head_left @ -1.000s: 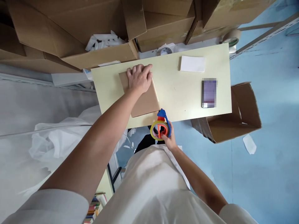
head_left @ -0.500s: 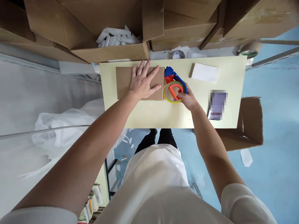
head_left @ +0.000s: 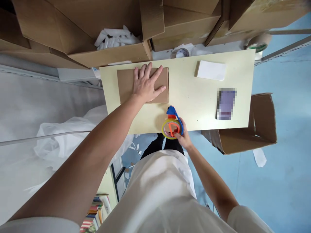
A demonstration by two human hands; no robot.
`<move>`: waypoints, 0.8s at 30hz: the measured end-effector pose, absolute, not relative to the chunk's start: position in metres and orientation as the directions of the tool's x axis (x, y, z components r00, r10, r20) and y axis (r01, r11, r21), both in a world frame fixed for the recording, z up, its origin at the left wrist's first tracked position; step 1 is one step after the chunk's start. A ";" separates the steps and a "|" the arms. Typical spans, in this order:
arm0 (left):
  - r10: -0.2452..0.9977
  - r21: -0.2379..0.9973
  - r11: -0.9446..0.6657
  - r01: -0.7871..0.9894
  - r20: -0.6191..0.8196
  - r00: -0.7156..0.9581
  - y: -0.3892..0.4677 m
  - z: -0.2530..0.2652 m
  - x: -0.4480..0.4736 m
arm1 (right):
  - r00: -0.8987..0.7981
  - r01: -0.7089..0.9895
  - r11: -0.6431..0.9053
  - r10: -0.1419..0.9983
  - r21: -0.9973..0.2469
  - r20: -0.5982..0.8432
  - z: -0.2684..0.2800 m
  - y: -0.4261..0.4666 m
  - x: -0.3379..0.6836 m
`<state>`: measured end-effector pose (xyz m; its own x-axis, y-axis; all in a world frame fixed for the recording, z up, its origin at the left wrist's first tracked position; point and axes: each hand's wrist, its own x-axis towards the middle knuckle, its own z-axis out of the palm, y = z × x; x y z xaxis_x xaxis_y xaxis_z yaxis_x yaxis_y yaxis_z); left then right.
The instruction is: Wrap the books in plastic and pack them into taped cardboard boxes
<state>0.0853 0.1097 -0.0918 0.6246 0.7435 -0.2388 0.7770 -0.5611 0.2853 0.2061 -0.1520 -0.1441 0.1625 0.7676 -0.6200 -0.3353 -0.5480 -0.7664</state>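
Observation:
A flat brown cardboard box lies on the left part of the pale yellow table. My left hand rests on its top with the fingers spread. My right hand is closed round a tape dispenser, which has a blue head, an orange-red handle and a yellow-edged roll of tape. The dispenser is at the table's front edge, below the box's right corner and apart from it. My right fingers partly cover its handle.
A white flat box and a blurred-out phone-like object lie on the table's right side. Large cartons stand along the back, one with white packing pieces. Tape rolls sit behind the table. An open carton stands on the floor at right.
My right hand has drawn the tape dispenser from beside the box's right end toward my body, to the table's front edge. My left hand stays spread on the box.

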 end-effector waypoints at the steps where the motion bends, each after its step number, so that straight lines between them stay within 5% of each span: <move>1: 0.747 0.299 -0.552 0.778 -0.237 0.621 0.110 -0.092 0.086 | 0.173 -0.343 -0.540 0.768 -0.769 -0.617 -0.144 -0.155 0.194; 11: 0.870 0.247 -0.363 0.898 -0.256 0.422 0.085 -0.095 0.073 | 0.319 -0.365 -0.508 0.719 -0.780 -0.618 -0.142 -0.100 0.223; 15: 0.882 0.230 -0.334 0.914 -0.266 0.389 0.065 -0.089 0.062 | 0.202 -0.339 -0.565 0.737 -0.752 -0.645 -0.139 -0.039 0.287; 19: 0.814 0.342 -0.435 0.833 -0.245 0.526 0.073 -0.084 0.075 | 0.023 -0.253 -0.596 0.784 -0.762 -0.621 -0.141 -0.004 0.314; 24: 0.792 0.415 -0.431 0.801 -0.253 0.556 0.088 -0.091 0.090 | 0.013 -0.168 -0.554 0.826 -0.816 -0.563 -0.148 -0.011 0.306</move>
<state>0.0899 0.0879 -0.0906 0.5563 0.7917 -0.2525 0.8014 -0.4308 0.4150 0.3062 -0.0115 -0.1481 0.0130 0.8261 -0.5634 -0.1676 -0.5537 -0.8157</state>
